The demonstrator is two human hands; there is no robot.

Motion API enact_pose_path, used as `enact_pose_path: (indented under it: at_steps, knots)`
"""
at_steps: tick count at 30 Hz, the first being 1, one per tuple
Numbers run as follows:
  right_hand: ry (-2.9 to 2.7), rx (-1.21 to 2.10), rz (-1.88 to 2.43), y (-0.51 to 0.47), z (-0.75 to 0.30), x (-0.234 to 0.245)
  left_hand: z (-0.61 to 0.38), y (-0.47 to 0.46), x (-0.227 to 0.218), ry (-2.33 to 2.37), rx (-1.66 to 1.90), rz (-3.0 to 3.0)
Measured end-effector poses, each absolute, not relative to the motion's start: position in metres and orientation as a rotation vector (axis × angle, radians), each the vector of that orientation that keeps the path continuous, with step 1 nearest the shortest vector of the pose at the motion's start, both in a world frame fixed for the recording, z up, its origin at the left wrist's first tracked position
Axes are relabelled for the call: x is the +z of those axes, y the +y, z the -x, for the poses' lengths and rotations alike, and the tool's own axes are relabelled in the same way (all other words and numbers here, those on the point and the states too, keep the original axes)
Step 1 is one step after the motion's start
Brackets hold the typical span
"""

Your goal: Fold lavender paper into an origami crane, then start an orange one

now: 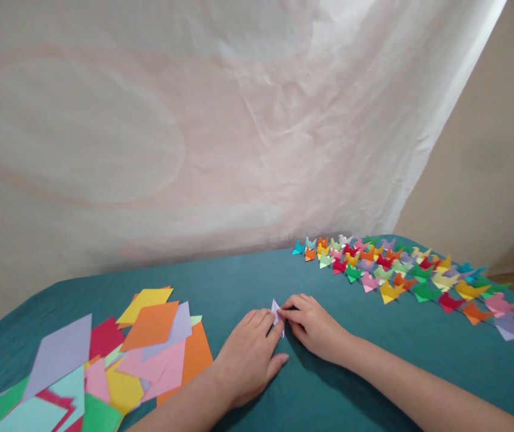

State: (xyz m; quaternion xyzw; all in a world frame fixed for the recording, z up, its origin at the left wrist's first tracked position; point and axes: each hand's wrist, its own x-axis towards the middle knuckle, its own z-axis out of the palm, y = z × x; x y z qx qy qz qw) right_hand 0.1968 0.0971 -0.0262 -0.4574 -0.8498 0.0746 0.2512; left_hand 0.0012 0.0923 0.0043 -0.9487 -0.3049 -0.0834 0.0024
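A small piece of folded lilac paper (275,310) lies on the teal cloth between my two hands, narrow and pointed at its far and near ends. My left hand (250,354) holds it down from the left, fingertips over its middle and the thumb stretched out on the cloth. From the right, my right hand (313,327) pinches the paper's edge between thumb and forefinger, its other fingers curled. Part of the paper is hidden under the left fingers, so its full folded form cannot be made out.
Loose coloured paper sheets (151,327) overlap in a pile at the left, partly behind my left forearm. Several folded paper birds (392,291) stand in rows along the right side of the teal-covered table (239,276). A pale cloth (221,132) hangs behind it.
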Motion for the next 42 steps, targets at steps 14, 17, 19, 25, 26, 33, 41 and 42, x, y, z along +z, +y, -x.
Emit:
enact_pose_path:
  at_steps: [14, 17, 19, 25, 26, 33, 41, 42]
  knots:
    - [-2.295, 0.238, 1.194, 0.105, -0.204, -0.034, -0.007, 0.09, 0.001, -0.978, -0.229, 2.924]
    - [-2.329, 0.2, 1.186, 0.103, -0.204, -0.032, -0.007, 0.09, 0.001, -0.989, -0.22, 2.916]
    - [-2.353, 0.174, 1.194, 0.103, -0.204, -0.031, -0.007, 0.09, 0.0, -0.989, -0.237, 2.911]
    - [-2.414, 0.09, 1.218, 0.103, -0.204, -0.028, -0.008, 0.09, 0.002, -0.987, -0.242, 2.921]
    - [-2.425, 0.079, 1.223, 0.103, -0.204, -0.028, -0.008, 0.09, 0.003, -0.983, -0.242, 2.923]
    - [-2.594, -0.157, 1.236, 0.097, -0.199, -0.021, -0.006, 0.088, 0.002, -0.965, -0.267, 2.927]
    - [-2.733, -0.333, 1.276, 0.09, -0.186, -0.017, -0.007, 0.086, 0.003, -0.982, -0.222, 2.941]
    - [-2.732, -0.331, 1.291, 0.09, -0.185, -0.017, -0.007, 0.086, 0.004, -0.985, -0.209, 2.948]
